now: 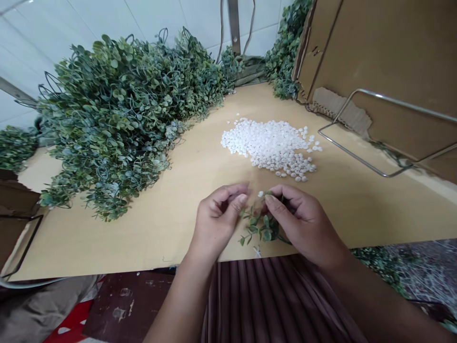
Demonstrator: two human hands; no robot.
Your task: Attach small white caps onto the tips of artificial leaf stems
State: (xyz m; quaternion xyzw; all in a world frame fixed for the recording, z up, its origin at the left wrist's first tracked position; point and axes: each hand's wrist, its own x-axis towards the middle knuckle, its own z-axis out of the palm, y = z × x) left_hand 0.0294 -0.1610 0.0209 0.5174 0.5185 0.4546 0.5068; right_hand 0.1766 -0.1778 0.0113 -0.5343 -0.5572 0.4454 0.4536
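Note:
My right hand (303,221) pinches an artificial leaf sprig (266,228) between thumb and fingers, near the table's front edge. Its small green leaves hang below and left of the fingertips. A small white piece (260,194) shows just left of the right fingertips, at the sprig's upper end. Facing it, my left hand (219,216) has its fingers curled in toward the thumb, close to the leaves. Its fingertips are slightly blurred, and whatever they hold, if anything, is hidden. Beyond both hands lies a pile of small white round pieces (271,140).
A large heap of artificial greenery (121,109) covers the table's (193,190) left and back. At the right stands a cardboard box (385,62), with a bent metal wire frame (364,155) in front. More foliage (285,52) sits at the back, beside the white tiled wall (150,16).

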